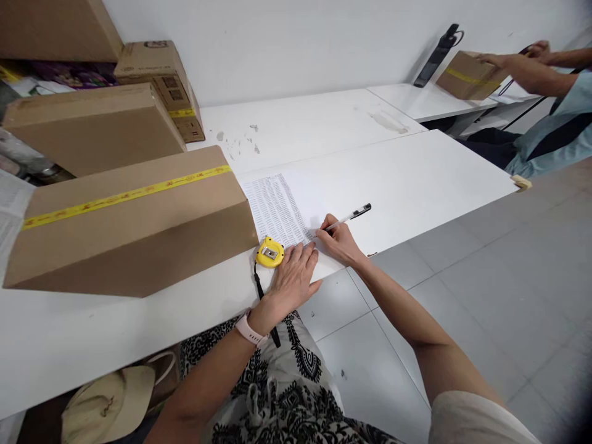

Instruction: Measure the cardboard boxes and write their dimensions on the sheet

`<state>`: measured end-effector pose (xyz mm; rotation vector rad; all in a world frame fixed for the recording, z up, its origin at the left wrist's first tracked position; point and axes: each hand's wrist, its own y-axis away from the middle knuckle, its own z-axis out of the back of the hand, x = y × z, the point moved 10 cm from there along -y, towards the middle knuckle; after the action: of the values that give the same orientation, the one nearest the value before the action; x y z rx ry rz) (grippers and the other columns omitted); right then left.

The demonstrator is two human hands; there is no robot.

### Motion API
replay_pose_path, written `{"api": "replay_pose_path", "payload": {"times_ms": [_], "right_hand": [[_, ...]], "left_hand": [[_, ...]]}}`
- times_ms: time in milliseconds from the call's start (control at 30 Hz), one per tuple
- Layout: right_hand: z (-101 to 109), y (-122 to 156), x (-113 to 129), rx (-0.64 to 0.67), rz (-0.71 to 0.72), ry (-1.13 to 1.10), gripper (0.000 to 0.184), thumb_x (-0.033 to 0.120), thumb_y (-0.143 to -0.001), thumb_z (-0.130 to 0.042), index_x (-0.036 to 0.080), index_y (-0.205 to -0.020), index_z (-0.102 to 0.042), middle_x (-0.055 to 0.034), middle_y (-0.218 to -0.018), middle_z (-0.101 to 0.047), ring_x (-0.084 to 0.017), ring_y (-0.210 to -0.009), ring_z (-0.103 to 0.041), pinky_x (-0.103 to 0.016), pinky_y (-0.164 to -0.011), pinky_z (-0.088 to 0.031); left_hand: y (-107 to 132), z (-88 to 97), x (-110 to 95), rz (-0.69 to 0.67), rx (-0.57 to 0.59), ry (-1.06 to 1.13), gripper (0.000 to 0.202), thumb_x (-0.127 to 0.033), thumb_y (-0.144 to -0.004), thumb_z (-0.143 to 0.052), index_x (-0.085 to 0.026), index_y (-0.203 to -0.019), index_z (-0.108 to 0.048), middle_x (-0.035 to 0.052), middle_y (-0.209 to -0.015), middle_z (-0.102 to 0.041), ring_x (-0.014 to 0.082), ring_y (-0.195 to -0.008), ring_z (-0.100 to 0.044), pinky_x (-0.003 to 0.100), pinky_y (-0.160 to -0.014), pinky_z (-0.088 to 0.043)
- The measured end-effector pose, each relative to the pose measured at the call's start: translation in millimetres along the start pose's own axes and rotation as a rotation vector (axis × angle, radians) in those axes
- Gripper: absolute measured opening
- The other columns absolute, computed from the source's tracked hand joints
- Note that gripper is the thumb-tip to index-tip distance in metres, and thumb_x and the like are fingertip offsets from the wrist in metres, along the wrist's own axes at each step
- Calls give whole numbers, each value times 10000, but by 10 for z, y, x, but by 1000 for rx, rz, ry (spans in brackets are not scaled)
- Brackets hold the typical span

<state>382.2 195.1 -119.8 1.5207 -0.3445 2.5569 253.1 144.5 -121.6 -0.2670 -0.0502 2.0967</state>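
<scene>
A pen (348, 217) with a clear barrel and black ends is gripped in my right hand (340, 242), its tip down at the paper's lower right part. My left hand (296, 271) lies flat with fingers stretched over the near edge of the printed sheet (277, 206), which carries columns of small text. Touching or just beside my left fingers is a yellow tape measure (269, 252), its black strap hanging over the table edge. Left of the sheet stands a large cardboard box (139, 213) sealed with yellow tape, partly against or over the paper's left side.
More cardboard boxes (97, 123) are stacked at the back left. A white table (383, 179) runs right. Another person's hands (513, 61) touch a small box (472, 75) beside a dark bottle (437, 57). A beige cap (108, 404) sits below the table.
</scene>
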Motion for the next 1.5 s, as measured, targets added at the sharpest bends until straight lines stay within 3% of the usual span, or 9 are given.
{"api": "replay_pose_path", "payload": {"times_ms": [800,1200,1367,1433,1500], "right_hand": [[-8,-10,-11,4,6,40,131,241,-801,-554,230,-725,-448,61,-586,-406,-131,-582,-373,-283,-567,-287],[39,-22,-75,-51,11,-31,160,263,-829,-581,230,-732,-458,58,-605,-407,-132,-586,-383,-283,-569,-307],[97,13,-63,-130,77,-141,155,381,-916,-558,230,-918,-525,14,-774,-563,-153,-688,-517,-288,-639,-414],[70,3,19,-109,145,-52,167,356,-959,-494,231,-1050,-557,-19,-854,-634,-177,-766,-585,-311,-704,-454],[23,-45,136,-77,239,176,228,266,-974,-433,231,-1135,-590,-53,-906,-681,-211,-845,-612,-336,-752,-459]], "left_hand": [[-5,11,-6,5,2,29,624,-396,-919,-626,-37,-1407,-479,196,-1550,-443,378,-1387,-407,507,-1166,-281],[20,56,-16,-24,-94,44,580,-375,-897,-657,-59,-1355,-493,221,-1460,-512,373,-1339,-458,514,-1133,-346],[32,63,-18,-35,-141,12,582,-378,-891,-667,-23,-1324,-507,258,-1357,-562,386,-1283,-504,509,-1066,-428],[53,112,-47,-47,-184,-2,568,-377,-900,-653,-14,-1316,-519,260,-1350,-571,388,-1274,-514,506,-1053,-444],[120,224,-111,-83,-267,18,500,-369,-926,-610,-44,-1300,-545,229,-1338,-593,361,-1263,-530,486,-1051,-453]]}}
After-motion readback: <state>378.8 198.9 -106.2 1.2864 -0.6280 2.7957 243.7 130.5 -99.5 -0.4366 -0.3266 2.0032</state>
